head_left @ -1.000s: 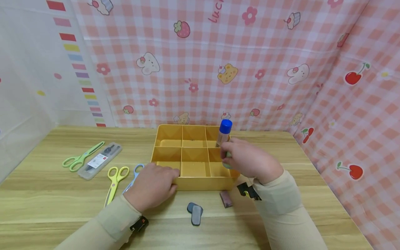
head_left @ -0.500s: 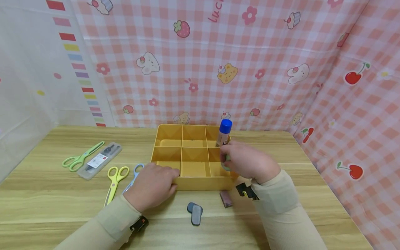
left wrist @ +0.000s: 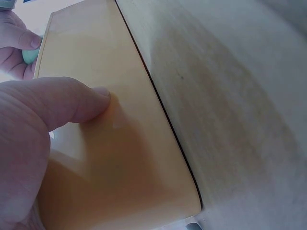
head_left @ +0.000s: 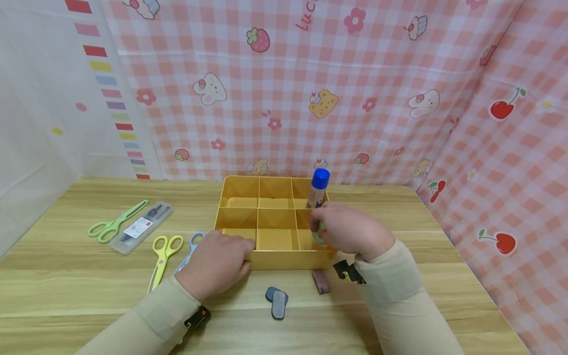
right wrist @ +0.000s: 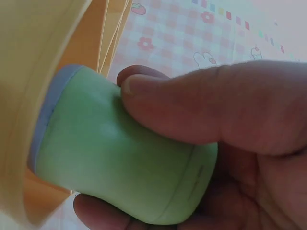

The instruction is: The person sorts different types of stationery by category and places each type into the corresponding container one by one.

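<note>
A yellow six-compartment organizer box [head_left: 293,260] stands on the table. My left hand [head_left: 217,264] grips its front wall near the left corner, fingers over the rim and thumb pressed on the outside, as the left wrist view shows. In my right hand [head_left: 352,229] is a rounded green object [right wrist: 120,148] with a bluish-purple end, held between thumb and fingers. That end dips past the rim into the front right compartment. Behind it a glue stick [head_left: 318,185] with a blue cap stands upright in the back right compartment.
Two dark grey oval pieces [head_left: 278,304] overlap before the box, and a small purplish block [head_left: 321,282] lies nearby. To the left are yellow scissors [head_left: 164,254], blue-handled scissors [head_left: 193,246] partly behind my hand, green scissors [head_left: 113,228] and a clear compass case [head_left: 141,228].
My right hand has shifted slightly left with the green object, which stays in its grip. The left hand and the box have kept their places.
</note>
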The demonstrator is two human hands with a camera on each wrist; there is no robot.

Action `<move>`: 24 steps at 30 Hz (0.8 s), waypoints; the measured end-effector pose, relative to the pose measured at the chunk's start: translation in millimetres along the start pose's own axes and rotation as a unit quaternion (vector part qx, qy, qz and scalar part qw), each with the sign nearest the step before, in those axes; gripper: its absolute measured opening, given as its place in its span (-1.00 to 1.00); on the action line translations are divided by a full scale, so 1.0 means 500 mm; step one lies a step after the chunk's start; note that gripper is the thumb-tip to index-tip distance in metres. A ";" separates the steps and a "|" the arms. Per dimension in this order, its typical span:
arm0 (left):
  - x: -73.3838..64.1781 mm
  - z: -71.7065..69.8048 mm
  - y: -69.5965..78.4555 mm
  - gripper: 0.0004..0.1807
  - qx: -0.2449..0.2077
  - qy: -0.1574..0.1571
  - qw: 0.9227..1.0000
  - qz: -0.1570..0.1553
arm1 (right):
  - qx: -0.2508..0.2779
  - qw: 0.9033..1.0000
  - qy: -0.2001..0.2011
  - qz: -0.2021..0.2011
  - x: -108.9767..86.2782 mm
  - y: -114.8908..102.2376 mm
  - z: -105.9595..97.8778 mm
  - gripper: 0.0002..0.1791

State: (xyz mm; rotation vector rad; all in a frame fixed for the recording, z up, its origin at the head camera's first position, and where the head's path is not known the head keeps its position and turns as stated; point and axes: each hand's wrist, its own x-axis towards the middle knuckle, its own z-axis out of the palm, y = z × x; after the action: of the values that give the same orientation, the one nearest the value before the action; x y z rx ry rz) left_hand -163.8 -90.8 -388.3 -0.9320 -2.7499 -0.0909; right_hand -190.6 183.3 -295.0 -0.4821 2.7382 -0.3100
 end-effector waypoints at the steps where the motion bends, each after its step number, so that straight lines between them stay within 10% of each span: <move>1: 0.000 0.000 0.000 -0.79 0.001 0.000 1.000 0.001 | 0.001 1.000 -0.001 0.002 0.000 -0.001 0.000 -0.88; 24: 0.000 0.000 -0.001 -0.80 -0.010 0.000 1.000 -0.004 | 0.005 1.000 -0.013 0.009 0.004 -0.006 0.003 -0.84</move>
State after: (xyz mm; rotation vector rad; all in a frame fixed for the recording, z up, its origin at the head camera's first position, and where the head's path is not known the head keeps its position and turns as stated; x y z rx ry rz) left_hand -164.0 -91.3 -388.6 -0.9266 -2.7578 -0.1184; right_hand -190.9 179.6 -296.2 -0.4560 2.7139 -0.3101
